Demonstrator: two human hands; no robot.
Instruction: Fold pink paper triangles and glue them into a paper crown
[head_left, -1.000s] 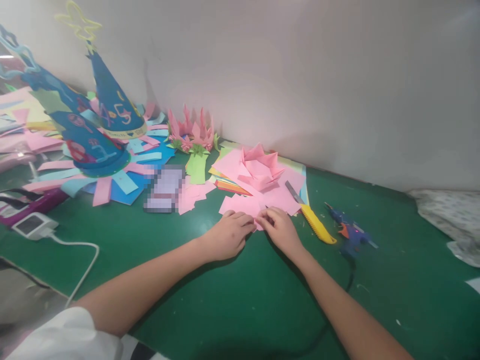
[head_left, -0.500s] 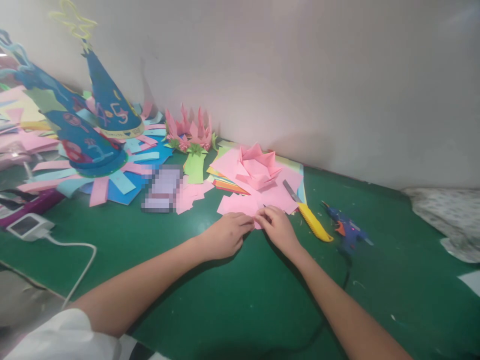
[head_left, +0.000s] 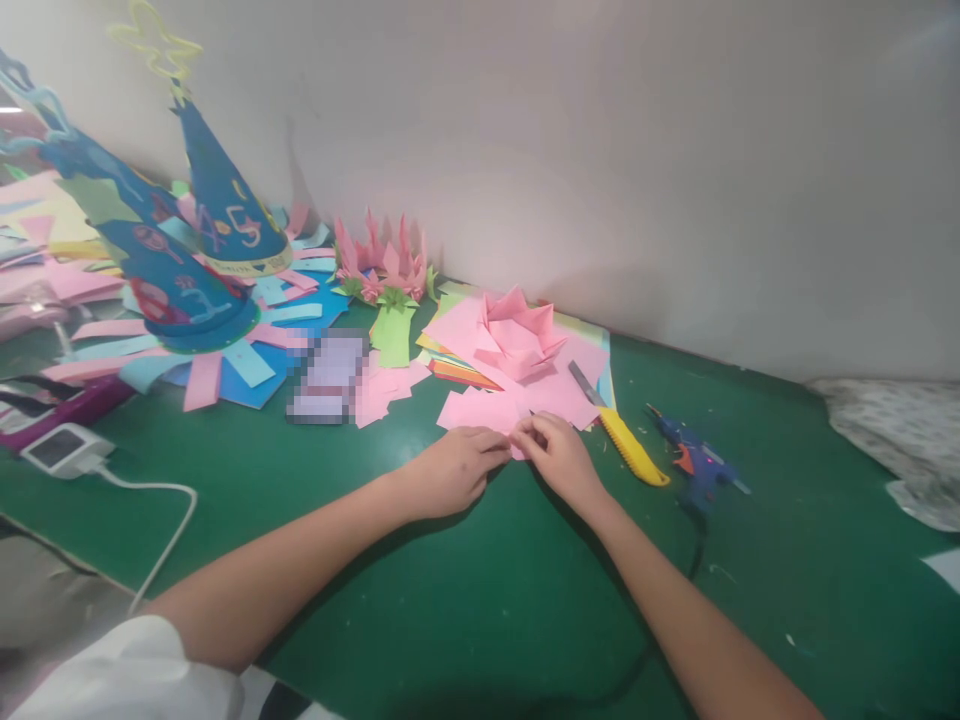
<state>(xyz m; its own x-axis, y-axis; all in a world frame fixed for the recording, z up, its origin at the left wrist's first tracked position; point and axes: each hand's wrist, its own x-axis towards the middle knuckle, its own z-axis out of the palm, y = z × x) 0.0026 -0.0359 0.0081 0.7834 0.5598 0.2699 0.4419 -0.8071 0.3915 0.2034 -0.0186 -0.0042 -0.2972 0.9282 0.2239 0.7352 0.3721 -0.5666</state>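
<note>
My left hand (head_left: 454,468) and my right hand (head_left: 561,458) meet fingertip to fingertip on a small pink paper piece (head_left: 517,447) at the near edge of some loose pink sheets (head_left: 480,408). Both hands have their fingers curled and pinched on that paper. Just behind them sits a folded pink paper lotus (head_left: 519,335) on a stack of coloured sheets (head_left: 450,340). A yellow utility knife (head_left: 621,436) with its blade out lies right of my right hand.
A blue glue gun (head_left: 697,462) lies right of the knife, its cord running toward me. Two blue paper cone hats (head_left: 225,205) and coloured strips fill the back left. A white charger (head_left: 60,449) with cable sits at the left on the green table (head_left: 465,590).
Both hands have stayed pinched on the pink paper piece with only slight finger shifts. The view wobbled a little.
</note>
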